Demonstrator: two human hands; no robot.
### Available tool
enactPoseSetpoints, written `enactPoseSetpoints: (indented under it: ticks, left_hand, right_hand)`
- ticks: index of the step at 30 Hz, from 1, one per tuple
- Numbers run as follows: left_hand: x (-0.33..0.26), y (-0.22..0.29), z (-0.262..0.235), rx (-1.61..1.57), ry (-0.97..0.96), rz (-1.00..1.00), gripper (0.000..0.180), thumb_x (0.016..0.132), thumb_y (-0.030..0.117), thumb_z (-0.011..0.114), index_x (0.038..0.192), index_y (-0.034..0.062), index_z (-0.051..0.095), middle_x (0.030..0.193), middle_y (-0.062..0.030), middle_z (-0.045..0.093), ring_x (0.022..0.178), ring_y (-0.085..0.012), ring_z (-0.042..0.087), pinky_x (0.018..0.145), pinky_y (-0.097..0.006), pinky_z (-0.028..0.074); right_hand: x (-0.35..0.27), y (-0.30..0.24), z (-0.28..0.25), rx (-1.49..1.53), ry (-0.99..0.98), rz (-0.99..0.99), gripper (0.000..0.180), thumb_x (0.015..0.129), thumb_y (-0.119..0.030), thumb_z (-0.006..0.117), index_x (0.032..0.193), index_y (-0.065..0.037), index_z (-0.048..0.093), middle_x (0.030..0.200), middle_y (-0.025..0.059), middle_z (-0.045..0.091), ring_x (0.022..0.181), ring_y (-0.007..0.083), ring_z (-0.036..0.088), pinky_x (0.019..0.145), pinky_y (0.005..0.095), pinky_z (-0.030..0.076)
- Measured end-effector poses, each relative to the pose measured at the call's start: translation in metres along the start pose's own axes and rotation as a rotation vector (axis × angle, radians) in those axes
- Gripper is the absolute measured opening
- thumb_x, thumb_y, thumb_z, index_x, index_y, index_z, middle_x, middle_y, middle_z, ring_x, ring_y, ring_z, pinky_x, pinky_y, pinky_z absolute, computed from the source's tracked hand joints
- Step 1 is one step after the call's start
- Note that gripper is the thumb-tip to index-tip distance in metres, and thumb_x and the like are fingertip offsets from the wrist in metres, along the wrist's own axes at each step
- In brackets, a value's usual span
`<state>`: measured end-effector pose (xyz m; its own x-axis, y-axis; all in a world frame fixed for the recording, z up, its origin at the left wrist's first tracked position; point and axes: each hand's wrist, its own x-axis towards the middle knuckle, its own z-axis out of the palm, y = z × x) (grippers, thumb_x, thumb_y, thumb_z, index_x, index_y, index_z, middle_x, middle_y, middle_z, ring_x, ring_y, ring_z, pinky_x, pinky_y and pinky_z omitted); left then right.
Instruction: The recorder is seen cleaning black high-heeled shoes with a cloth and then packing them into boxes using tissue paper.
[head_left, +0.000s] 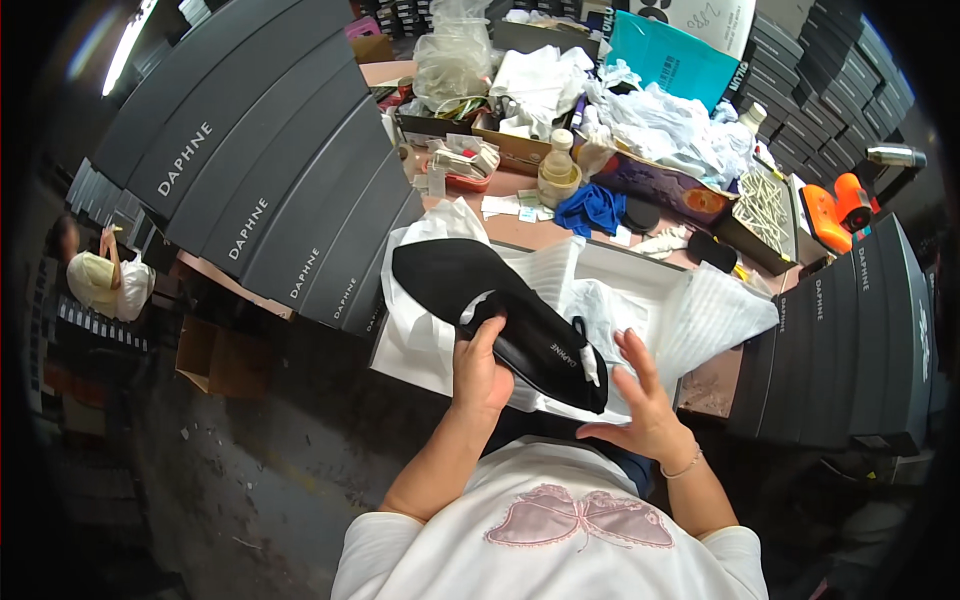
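Note:
A black flat sandal [530, 335] with a pointed toe is tilted in front of me, its toe to the upper left and its heel to the lower right. White wrapping shows on its straps. My left hand [482, 370] grips the sandal at its near edge, thumb on the insole. Beside the heel, my right hand [645, 405] is open with fingers spread, holding nothing. Beneath the sandal lies an open white-lined shoebox [640, 265] with white tissue paper [425, 330] at its left and a ribbed white foam sheet [715, 315] at its right.
Dark grey shoeboxes [290, 170] are stacked high on the left, with another row [840, 340] at the right. Behind stand a bottle [558, 165], a blue cloth [592, 210], a box of white sticks [762, 210] and an orange tape dispenser [838, 212]. Another person [105, 275] is at far left.

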<state>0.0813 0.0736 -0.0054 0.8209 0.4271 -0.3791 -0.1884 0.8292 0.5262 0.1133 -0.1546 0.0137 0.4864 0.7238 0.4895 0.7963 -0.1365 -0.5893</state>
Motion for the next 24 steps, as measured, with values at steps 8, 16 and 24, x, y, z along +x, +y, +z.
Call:
enactPoseSetpoints:
  ticks: [8, 16, 24]
  left_hand:
    - [-0.018, -0.008, -0.008, 0.072, -0.131, -0.147, 0.037, 0.092, 0.007, 0.059, 0.127, 0.0069, 0.046, 0.115, -0.0079, 0.056, 0.106, -0.0196, 0.058, 0.092, -0.036, 0.050]
    - [0.100, 0.139, -0.032, 1.908, 0.005, 0.549, 0.069, 0.083, 0.019, 0.071, 0.142, 0.0043, 0.037, 0.082, -0.0181, 0.068, 0.076, -0.0319, 0.067, 0.068, -0.040, 0.052]
    - [0.175, 0.150, 0.006, 1.771, -0.161, 0.612, 0.025, 0.086, 0.017, 0.054, 0.100, -0.0028, 0.060, 0.081, -0.0239, 0.062, 0.079, -0.0353, 0.064, 0.070, -0.042, 0.048]
  right_hand:
    - [0.026, -0.006, -0.003, 0.083, -0.308, 0.051, 0.062, 0.066, -0.030, 0.084, 0.120, -0.010, 0.062, 0.142, 0.0173, 0.043, 0.124, 0.0416, 0.045, 0.104, 0.0443, 0.040]
    - [-0.021, 0.030, -0.026, 1.003, 0.426, 0.535, 0.072, 0.071, -0.037, 0.079, 0.118, 0.012, 0.056, 0.126, 0.0202, 0.054, 0.111, 0.0309, 0.058, 0.096, 0.0416, 0.046]
    - [-0.040, 0.028, -0.028, 1.545, 0.726, 0.622, 0.077, 0.082, -0.055, 0.058, 0.132, 0.002, 0.049, 0.121, 0.0204, 0.060, 0.098, 0.0394, 0.064, 0.070, 0.0402, 0.060]
